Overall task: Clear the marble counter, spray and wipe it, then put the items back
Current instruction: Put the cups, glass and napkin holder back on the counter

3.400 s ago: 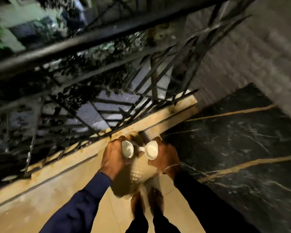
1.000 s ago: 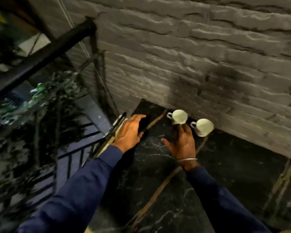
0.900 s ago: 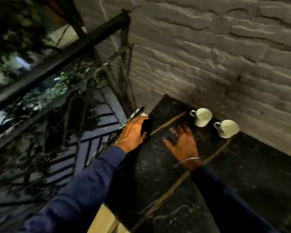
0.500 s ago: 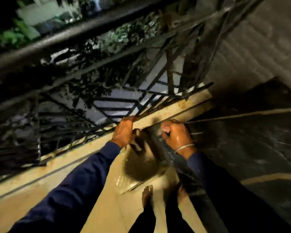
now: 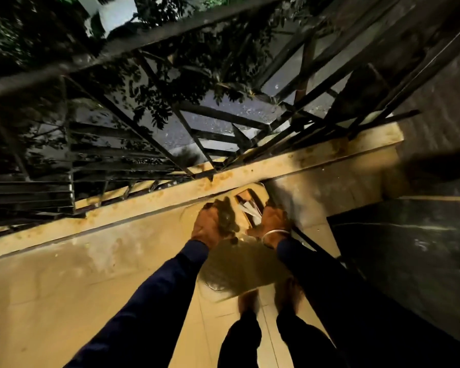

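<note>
Bending over our bare feet (image 5: pixel 270 301) on the yellow floor (image 5: pixel 91 274), we reach both hands down toward the curb (image 5: pixel 170 193) under the railing (image 5: pixel 149 43). Our left hand (image 5: pixel 213 225) and right hand (image 5: pixel 272 224) flank something flat with pale edges (image 5: pixel 246 209), blurred, perhaps a tray; its contents are not visible. We cannot tell whether the fingers are curled on it yet. We should probably grip both sides evenly and lift level. Farther right lies the marble counter (image 5: pixel 409 248).
</note>
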{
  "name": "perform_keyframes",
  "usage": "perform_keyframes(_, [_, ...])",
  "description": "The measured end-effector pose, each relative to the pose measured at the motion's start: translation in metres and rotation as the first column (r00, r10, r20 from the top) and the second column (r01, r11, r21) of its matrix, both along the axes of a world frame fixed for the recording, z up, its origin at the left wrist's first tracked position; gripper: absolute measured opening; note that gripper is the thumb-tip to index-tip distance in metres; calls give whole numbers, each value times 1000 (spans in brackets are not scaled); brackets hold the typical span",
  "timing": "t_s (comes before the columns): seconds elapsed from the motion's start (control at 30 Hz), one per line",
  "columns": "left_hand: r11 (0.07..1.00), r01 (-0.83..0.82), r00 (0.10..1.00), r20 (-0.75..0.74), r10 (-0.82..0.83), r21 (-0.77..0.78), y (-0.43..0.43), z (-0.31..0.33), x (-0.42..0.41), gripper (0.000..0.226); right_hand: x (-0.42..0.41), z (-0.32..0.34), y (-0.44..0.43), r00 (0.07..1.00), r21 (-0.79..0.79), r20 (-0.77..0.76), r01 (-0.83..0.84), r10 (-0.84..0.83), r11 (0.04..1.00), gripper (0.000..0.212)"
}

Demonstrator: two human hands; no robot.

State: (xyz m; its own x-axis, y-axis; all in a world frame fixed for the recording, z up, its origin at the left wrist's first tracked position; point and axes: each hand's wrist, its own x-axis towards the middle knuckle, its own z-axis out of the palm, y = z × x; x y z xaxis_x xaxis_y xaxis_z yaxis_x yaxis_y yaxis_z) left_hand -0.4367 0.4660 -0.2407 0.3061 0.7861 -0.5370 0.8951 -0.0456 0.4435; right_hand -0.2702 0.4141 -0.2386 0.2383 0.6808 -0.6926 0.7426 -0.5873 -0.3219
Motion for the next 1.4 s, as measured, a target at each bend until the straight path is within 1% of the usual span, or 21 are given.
perform_keyframes(0.07, [995, -95, 995, 2, 95, 12, -2, -20, 1, 20, -7, -12, 1, 1000, 27, 7, 29, -29, 999, 59])
perform_keyframes(0.1, [991, -129, 992, -4, 129, 21, -4, -25, 1, 20, -10, -16, 1, 999, 45, 9, 40, -40, 998, 56])
perform_keyframes(0.17, [987, -161, 986, -41, 161, 24, -7, -35, 0, 29, -11, -15, 0, 996, 54, -14, 91, -90, 994, 56])
perform_keyframes(0.23, [984, -178, 984, -24, 179, 11, -9, -25, 2, 30, -8, -6, -3, 993, 62, -29, 119, -118, 991, 57])
perform_keyframes(0.37, [984, -180, 983, 36, 179, 22, -4, 32, 21, 33, 6, 34, -10, 990, 140, -11, 142, -142, 980, 53])
perform_keyframes(0.43, [984, -162, 984, 88, 156, 71, -2, 68, 29, 32, 14, 69, -9, 986, 209, 4, 162, -166, 965, 47])
perform_keyframes(0.47, [982, -143, 985, 115, 129, 122, -2, 85, 31, 31, 19, 87, -11, 982, 255, 14, 178, -187, 950, 44])
perform_keyframes(0.57, [971, -73, 986, 165, 35, 229, -5, 127, 33, 38, 36, 141, -21, 970, 377, 32, 211, -241, 902, 41])
perform_keyframes(0.63, [961, -10, 972, 229, -56, 276, -10, 169, 41, 46, 51, 185, -40, 953, 452, 44, 247, -298, 857, 45])
perform_keyframes(0.7, [929, 86, 955, 237, -180, 360, -15, 208, 62, 52, 71, 222, -68, 932, 514, 83, 263, -352, 817, 54])
perform_keyframes(0.73, [921, 116, 941, 255, -221, 371, -17, 225, 72, 52, 81, 234, -80, 922, 552, 107, 255, -371, 794, 56])
perform_keyframes(0.8, [908, 216, 899, 289, -328, 358, -33, 267, 109, 55, 112, 270, -122, 880, 615, 129, 291, -458, 733, 51])
perform_keyframes(0.83, [899, 271, 882, 285, -375, 344, -40, 280, 126, 60, 127, 281, -143, 870, 609, 131, 307, -475, 731, 48])
perform_keyframes(0.9, [878, 341, 846, 299, -443, 336, -52, 289, 163, 61, 158, 291, -181, 882, 573, 183, 264, -434, 776, 51])
perform_keyframes(0.93, [857, 383, 812, 318, -490, 344, -64, 294, 187, 57, 179, 294, -206, 874, 526, 208, 278, -439, 803, 56])
perform_keyframes(0.97, [829, 436, 773, 325, -544, 351, -78, 300, 210, 56, 199, 295, -231, 863, 481, 222, 309, -455, 820, 61])
perform_keyframes(1.03, [776, 526, 708, 327, -626, 348, -108, 313, 258, 54, 243, 295, -284, 830, 461, 216, 378, -515, 803, 65])
perform_keyframes(1.1, [708, 611, 631, 322, -706, 354, -142, 322, 304, 54, 271, 322, -333, 792, 455, 213, 437, -572, 776, 61])
perform_keyframes(1.2, [586, 737, 504, 305, -808, 336, -191, 321, 368, 58, 314, 337, -404, 712, 436, 221, 539, -666, 721, 51])
perform_keyframes(1.3, [502, 803, 422, 289, -859, 322, -245, 313, 425, 54, 361, 332, -468, 636, 382, 242, 631, -732, 675, 52])
perform_keyframes(1.4, [411, 839, 316, 295, -902, 358, -298, 305, 480, 48, 414, 326, -521, 568, 366, 268, 687, -779, 627, 55])
